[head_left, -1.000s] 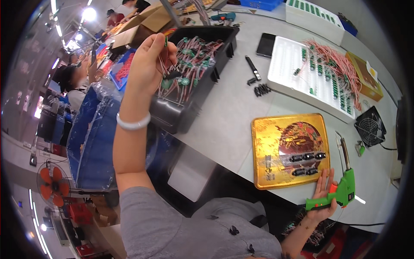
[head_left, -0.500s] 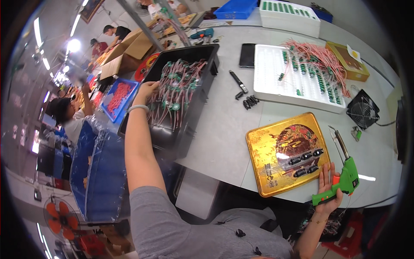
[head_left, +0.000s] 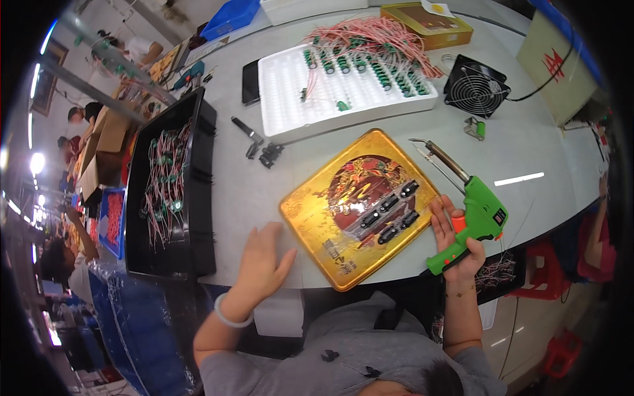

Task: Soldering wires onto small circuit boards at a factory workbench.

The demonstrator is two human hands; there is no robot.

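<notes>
My right hand (head_left: 467,259) grips a green soldering gun (head_left: 483,210) by its handle, its metal tip pointing away and to the left. My left hand (head_left: 265,259) is open and empty, thumb apart from the fingers, over the table edge just left of a gold tin (head_left: 310,228). Two rows of small black parts (head_left: 389,204) lie on the tin, near my right fingertips. Beyond it, a white foam tray (head_left: 290,119) carries green coil-like parts (head_left: 385,78) and a heap of pink wires (head_left: 370,36).
A black bin (head_left: 201,191) of green parts with wires stands at left. Between bin and tray lie a black phone (head_left: 251,82) and loose black pieces (head_left: 269,156). A small black fan (head_left: 477,86) and a gold box (head_left: 429,26) are at far right. Other people work at far left.
My left hand has left the black bin and come back right beside the gold tin, with nothing in it. The view has swung right; the right hand still holds the soldering gun.
</notes>
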